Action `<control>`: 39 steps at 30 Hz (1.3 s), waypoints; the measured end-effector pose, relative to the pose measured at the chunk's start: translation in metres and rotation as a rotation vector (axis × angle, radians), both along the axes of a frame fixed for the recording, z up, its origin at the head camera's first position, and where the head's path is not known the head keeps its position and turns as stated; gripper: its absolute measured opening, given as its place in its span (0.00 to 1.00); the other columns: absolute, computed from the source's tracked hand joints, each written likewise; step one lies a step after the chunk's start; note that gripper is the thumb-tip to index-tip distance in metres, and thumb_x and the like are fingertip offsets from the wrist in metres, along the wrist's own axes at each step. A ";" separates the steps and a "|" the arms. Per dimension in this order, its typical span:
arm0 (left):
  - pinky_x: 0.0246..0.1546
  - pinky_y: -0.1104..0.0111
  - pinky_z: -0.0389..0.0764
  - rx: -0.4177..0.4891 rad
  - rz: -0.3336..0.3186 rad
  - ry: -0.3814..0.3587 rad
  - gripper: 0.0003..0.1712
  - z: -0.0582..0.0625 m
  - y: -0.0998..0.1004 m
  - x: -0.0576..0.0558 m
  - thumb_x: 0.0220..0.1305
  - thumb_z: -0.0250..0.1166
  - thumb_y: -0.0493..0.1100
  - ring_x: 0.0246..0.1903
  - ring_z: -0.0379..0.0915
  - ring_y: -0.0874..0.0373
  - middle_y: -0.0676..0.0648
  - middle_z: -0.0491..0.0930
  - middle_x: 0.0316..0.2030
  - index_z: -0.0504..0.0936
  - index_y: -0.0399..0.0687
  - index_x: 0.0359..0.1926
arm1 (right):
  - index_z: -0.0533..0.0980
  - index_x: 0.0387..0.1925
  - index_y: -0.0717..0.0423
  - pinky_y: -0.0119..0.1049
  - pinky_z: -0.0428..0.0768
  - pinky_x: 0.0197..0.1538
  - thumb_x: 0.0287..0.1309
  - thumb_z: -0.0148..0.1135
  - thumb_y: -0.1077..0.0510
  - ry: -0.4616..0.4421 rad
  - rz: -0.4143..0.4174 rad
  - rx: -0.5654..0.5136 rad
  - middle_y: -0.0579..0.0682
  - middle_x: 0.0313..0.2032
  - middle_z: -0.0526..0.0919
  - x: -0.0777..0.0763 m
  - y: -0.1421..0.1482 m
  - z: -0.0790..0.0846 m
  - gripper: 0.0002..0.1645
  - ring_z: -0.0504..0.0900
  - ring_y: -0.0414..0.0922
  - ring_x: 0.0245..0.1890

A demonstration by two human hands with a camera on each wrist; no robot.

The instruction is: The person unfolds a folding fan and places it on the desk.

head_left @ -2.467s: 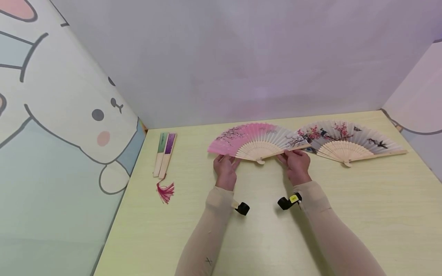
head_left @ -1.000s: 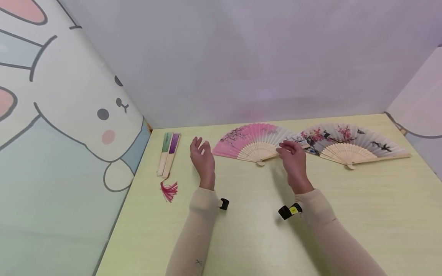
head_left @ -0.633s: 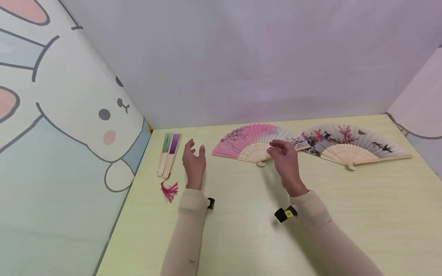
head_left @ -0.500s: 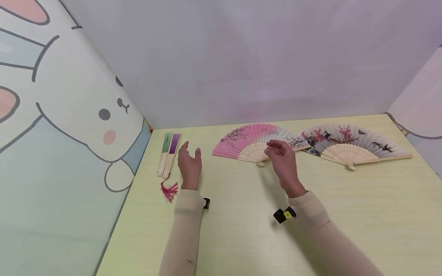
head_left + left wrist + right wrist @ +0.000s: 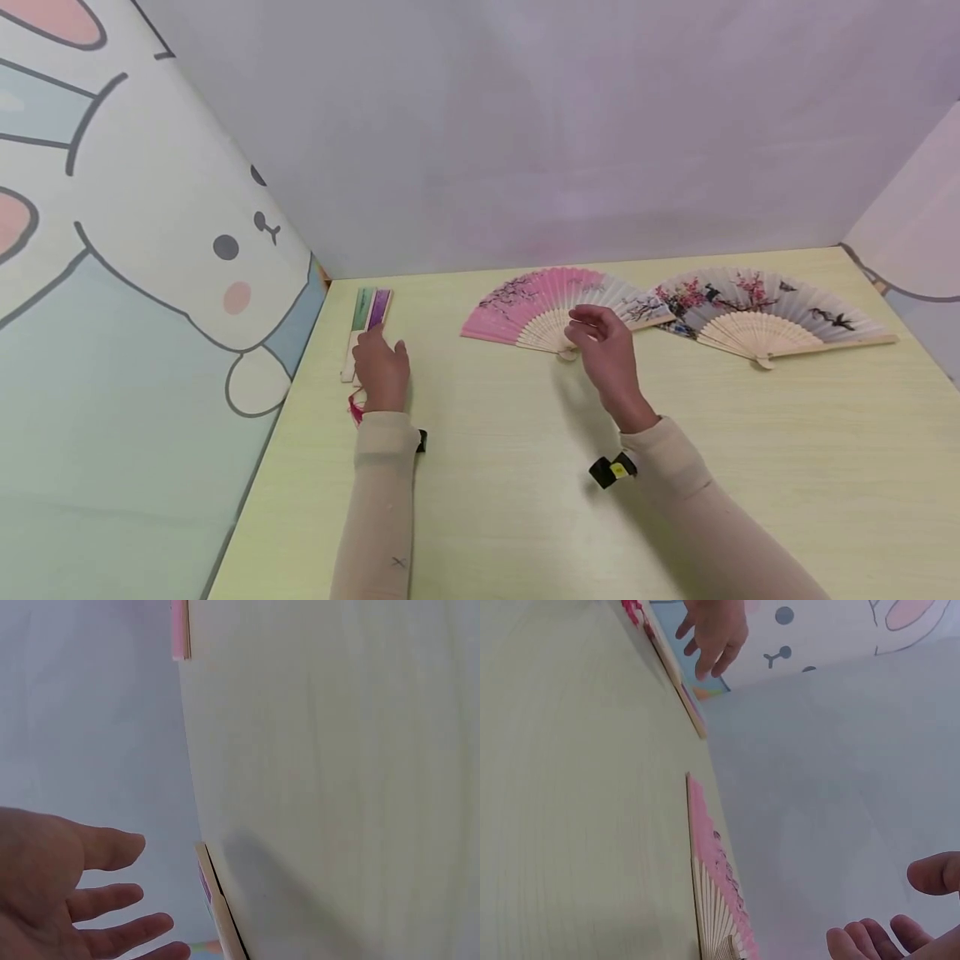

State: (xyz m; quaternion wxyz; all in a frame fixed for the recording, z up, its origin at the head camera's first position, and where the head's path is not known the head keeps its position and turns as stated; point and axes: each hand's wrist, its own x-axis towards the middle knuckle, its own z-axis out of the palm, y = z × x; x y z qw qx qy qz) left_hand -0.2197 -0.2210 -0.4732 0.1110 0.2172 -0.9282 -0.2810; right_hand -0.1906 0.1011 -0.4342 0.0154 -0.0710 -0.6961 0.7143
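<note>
My left hand [image 5: 382, 369] hovers over two folded hand fans at the left, its fingers loosely spread and holding nothing. One is a green folded fan [image 5: 363, 310]; beside it lies a purple folded fan [image 5: 380, 307] with a red tassel [image 5: 356, 407], partly hidden by the hand. In the left wrist view the fingers [image 5: 112, 900] are apart from the purple folded fan [image 5: 217, 904]. My right hand [image 5: 609, 358] is raised, loosely curled, in front of an open pink fan [image 5: 517, 307], overlapping its ribs in the head view.
An open white fan with painted blossoms [image 5: 750, 300] lies at the right, its left end meeting the pink fan. A grey-lilac wall [image 5: 525, 167] stands behind the pale wooden table [image 5: 510, 500]. A bunny-print panel [image 5: 150, 292] borders the left side.
Both hands have let go of the pink fan, which stays spread on the table. My left hand has moved left to the folded fans; the right has drifted slightly left.
</note>
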 end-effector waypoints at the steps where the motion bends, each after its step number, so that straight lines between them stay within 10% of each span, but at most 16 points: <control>1: 0.61 0.38 0.74 -0.012 0.007 -0.023 0.29 0.000 -0.002 0.000 0.74 0.65 0.39 0.62 0.69 0.28 0.27 0.73 0.63 0.72 0.32 0.71 | 0.72 0.66 0.69 0.22 0.80 0.53 0.73 0.59 0.68 0.004 0.000 0.000 0.67 0.65 0.76 0.000 -0.001 0.000 0.23 0.77 0.57 0.66; 15: 0.59 0.36 0.76 -0.098 -0.005 -0.200 0.23 -0.006 -0.027 0.005 0.74 0.60 0.34 0.61 0.69 0.28 0.24 0.72 0.59 0.73 0.27 0.66 | 0.75 0.63 0.68 0.20 0.80 0.51 0.72 0.62 0.68 0.071 0.050 0.056 0.67 0.62 0.79 -0.002 -0.020 0.001 0.21 0.81 0.57 0.62; 30: 0.57 0.37 0.78 -0.129 -0.066 -0.195 0.25 -0.004 -0.032 0.010 0.70 0.57 0.26 0.55 0.76 0.26 0.22 0.75 0.56 0.74 0.27 0.67 | 0.77 0.61 0.65 0.52 0.82 0.64 0.72 0.63 0.67 0.115 0.127 0.122 0.63 0.60 0.81 -0.005 -0.048 0.006 0.19 0.82 0.56 0.62; 39: 0.58 0.38 0.79 -0.018 -0.056 -0.185 0.26 -0.002 -0.029 0.011 0.68 0.57 0.25 0.55 0.77 0.27 0.23 0.77 0.57 0.74 0.27 0.67 | 0.77 0.61 0.66 0.51 0.83 0.63 0.71 0.63 0.68 0.106 0.142 0.125 0.61 0.60 0.82 -0.002 -0.050 0.007 0.20 0.82 0.55 0.62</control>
